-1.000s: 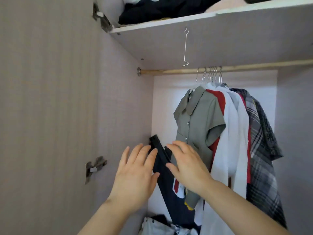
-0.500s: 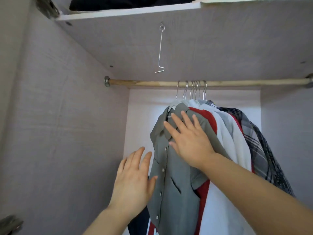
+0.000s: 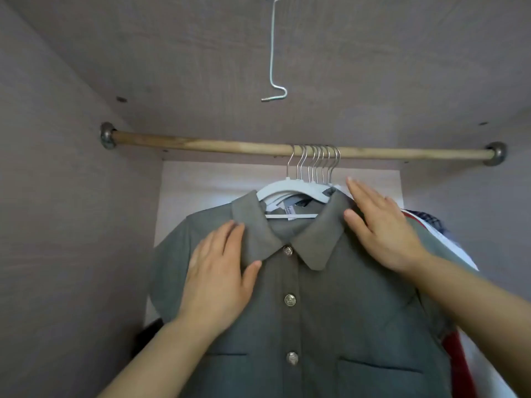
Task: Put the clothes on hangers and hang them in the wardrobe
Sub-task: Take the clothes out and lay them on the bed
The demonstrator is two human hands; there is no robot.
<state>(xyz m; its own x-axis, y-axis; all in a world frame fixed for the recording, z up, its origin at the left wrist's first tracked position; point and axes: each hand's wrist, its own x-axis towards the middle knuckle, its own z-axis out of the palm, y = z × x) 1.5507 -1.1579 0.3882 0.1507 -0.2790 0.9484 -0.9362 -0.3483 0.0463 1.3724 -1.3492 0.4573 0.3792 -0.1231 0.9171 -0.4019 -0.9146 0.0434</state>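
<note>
A grey short-sleeved shirt (image 3: 330, 311) with metal buttons hangs on a white hanger (image 3: 290, 188) from the wooden rail (image 3: 201, 145), facing me. My left hand (image 3: 218, 274) lies flat on its left chest, with the thumb at the edge of the collar. My right hand (image 3: 379, 228) rests with straight fingers on the right shoulder and collar. Several more hangers with metal hooks (image 3: 319, 162) are bunched behind it. Red and white clothes (image 3: 459, 357) show at the right edge.
A bent wire hook (image 3: 273, 53) hangs from the underside of the shelf above. The wardrobe's left wall (image 3: 57, 225) and right wall (image 3: 488, 225) close in the space. The rail's left half is bare. Something dark (image 3: 146, 337) lies low at the left.
The view has moved closer and up. The grey shirt has turned from sideways to face me. Both hands have risen onto its shoulders and collar.
</note>
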